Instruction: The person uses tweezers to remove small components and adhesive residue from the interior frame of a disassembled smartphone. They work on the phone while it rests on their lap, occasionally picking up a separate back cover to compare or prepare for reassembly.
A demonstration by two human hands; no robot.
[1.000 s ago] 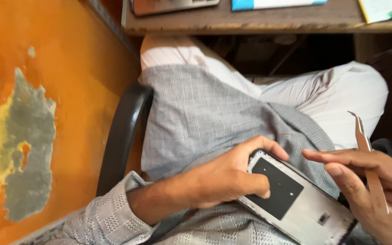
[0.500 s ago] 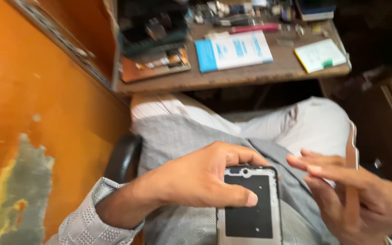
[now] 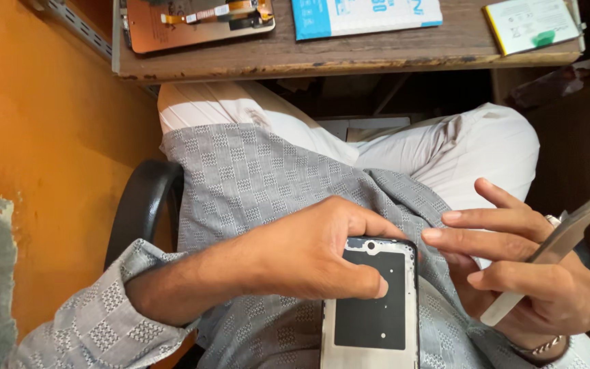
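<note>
At far left, an orange wall with a patch of flaked grey paint borders the scene; beside it sits the black armrest of a chair. The left hand, emerging from a grey checked sleeve, is closed around the upper left edge of an opened phone body, thumb pressed flat on its dark inner panel and index finger curled over the top edge near the camera opening. The phone body lies over the lap on the grey checked shirt, bottom end cut off by the lower frame edge. To the right, the right hand grips a pair of tweezers between thumb and palm, tips angled up and right; its index and middle fingers are extended toward the top right corner of the phone body, just beside it. Above, a wooden table carries a disassembled device board, a blue and white package and a flat battery.
</note>
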